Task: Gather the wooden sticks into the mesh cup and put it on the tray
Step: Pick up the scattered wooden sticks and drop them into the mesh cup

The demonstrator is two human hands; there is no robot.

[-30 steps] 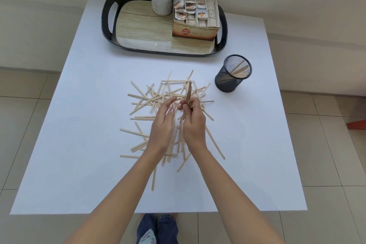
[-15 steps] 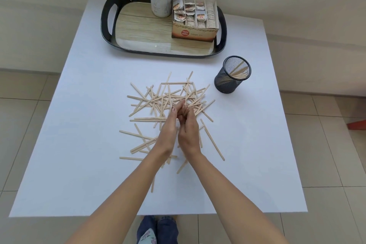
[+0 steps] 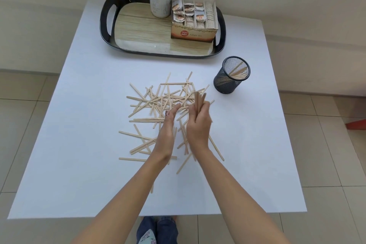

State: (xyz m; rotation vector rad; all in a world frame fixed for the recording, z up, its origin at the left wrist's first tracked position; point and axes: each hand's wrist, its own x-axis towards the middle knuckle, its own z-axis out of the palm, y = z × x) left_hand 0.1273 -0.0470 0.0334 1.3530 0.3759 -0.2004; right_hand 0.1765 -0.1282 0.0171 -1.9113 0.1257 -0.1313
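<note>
Right hand (image 3: 199,125) has risen gripping sticks (image 3: 198,98), mesh cup (image 3: 227,82) beyond it

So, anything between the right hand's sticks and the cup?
Nothing visible blocks it. Between the right hand gripping sticks and the upright, open cup lies only table with a few flat stick ends.

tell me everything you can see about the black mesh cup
The black wire-mesh cup is a round cylinder with a solid rim round its open top. It stands on the white table, right of the loose pile of wooden sticks and nearer than the black-rimmed tray, not on it. A few pale flat sticks lean inside against its right wall. Nothing else touches it.
</note>
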